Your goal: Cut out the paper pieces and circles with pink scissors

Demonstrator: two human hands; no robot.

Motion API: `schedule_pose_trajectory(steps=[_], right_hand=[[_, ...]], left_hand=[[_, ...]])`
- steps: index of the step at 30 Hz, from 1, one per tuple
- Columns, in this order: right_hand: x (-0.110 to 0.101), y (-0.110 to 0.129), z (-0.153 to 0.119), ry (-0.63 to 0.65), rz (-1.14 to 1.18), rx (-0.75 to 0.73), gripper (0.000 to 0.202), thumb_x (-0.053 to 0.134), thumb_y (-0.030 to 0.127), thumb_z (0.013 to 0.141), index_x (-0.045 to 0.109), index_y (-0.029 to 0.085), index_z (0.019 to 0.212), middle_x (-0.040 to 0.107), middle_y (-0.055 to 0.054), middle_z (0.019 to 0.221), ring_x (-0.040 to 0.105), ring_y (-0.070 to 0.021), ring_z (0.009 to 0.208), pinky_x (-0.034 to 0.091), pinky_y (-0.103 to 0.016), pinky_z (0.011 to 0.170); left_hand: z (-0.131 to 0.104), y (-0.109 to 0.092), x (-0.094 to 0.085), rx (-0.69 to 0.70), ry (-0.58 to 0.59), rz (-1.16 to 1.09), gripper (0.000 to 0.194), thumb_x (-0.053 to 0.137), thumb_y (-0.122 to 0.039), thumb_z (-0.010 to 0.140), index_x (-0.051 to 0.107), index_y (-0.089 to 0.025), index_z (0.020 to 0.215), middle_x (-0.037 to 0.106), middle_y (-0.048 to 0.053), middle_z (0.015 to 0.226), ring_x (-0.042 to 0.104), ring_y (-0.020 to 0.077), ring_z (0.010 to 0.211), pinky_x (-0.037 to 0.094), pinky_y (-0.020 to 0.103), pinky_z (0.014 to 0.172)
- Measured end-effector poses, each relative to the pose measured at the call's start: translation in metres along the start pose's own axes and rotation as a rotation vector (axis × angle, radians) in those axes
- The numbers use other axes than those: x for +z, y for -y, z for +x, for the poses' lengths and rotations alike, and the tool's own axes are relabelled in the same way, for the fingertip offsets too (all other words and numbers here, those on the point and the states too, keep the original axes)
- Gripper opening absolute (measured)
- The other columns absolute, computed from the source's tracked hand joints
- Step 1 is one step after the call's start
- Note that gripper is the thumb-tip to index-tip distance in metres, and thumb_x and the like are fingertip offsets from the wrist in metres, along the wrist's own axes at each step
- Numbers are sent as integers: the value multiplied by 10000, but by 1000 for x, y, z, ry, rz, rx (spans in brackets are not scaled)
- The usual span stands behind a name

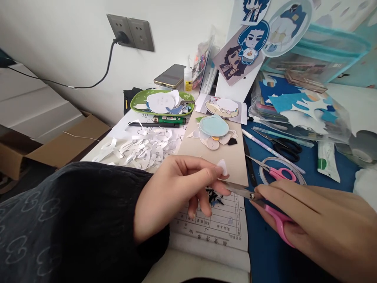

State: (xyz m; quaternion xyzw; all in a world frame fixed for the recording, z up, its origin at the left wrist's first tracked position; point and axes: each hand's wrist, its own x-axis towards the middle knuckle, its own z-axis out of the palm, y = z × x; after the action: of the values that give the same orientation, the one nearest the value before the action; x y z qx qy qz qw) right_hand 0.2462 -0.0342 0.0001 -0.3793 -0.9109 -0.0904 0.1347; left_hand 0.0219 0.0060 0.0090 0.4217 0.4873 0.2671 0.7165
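My left hand (188, 179) pinches a small white paper piece (223, 167) between thumb and forefinger, above a beige board (235, 167). Its other fingers hang loosely below. My right hand (315, 220) grips pink-handled scissors (279, 224), whose blades point left and reach the left fingertips just under the paper piece. The fingers partly cover the blades. Beyond my hands, paper cut-outs (213, 127) in pale blue, grey and white lie stacked on the board. Dark scraps (215, 196) lie on a printed form book (212, 232) beneath.
White paper strips (147, 149) heap at left, near a green tray (137, 110) of cut-outs. A second pink scissors (282, 173), black scissors (287, 147), a tape roll and a white tube (327, 159) lie at right. Behind stand a glue bottle (188, 78) and a phone (171, 75).
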Motion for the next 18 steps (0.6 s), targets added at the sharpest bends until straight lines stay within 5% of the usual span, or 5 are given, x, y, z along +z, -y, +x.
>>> schedule_pose_trajectory(steps=[5, 7, 10, 13, 18], right_hand=[[-3, -14, -13, -8, -137, -191, 237, 488, 86, 881, 546, 82, 1110, 775, -148, 854, 733, -274, 656, 506, -372, 581], [-2, -15, -16, -26, -151, -162, 258, 516, 96, 877, 537, 105, 1134, 771, -139, 898, 732, -273, 720, 508, -368, 632], [-2, -6, -8, -130, -12, 131, 105, 586, 157, 837, 589, 200, 932, 755, -62, 818, 709, -207, 623, 475, -298, 500], [-1, 11, 13, -182, 440, 532, 68, 648, 235, 779, 612, 224, 836, 708, -3, 759, 623, -136, 486, 499, -270, 506], [-2, 27, 38, -153, 943, 771, 108, 701, 284, 749, 639, 234, 821, 669, 33, 683, 573, -98, 440, 472, -201, 431]], left_hand=[[0, 1, -1, 42, -11, 15, 202, 633, -260, 833, 700, -144, 681, 558, -48, 355, 439, 40, 317, 347, 85, 326], [-1, 0, -1, 65, -23, 46, 199, 637, -264, 831, 694, -145, 682, 560, -51, 369, 443, 38, 327, 347, 91, 338], [-5, -2, 1, 114, -54, 131, 185, 655, -286, 813, 696, -146, 700, 659, -23, 524, 475, 41, 368, 380, 116, 375], [-9, -1, 3, 211, -56, 277, 199, 639, -310, 817, 711, -152, 719, 704, 2, 658, 470, 52, 408, 392, 147, 400], [-12, 4, 5, 427, -71, 596, 217, 597, -291, 844, 742, -151, 763, 642, -7, 570, 504, 99, 516, 392, 180, 471]])
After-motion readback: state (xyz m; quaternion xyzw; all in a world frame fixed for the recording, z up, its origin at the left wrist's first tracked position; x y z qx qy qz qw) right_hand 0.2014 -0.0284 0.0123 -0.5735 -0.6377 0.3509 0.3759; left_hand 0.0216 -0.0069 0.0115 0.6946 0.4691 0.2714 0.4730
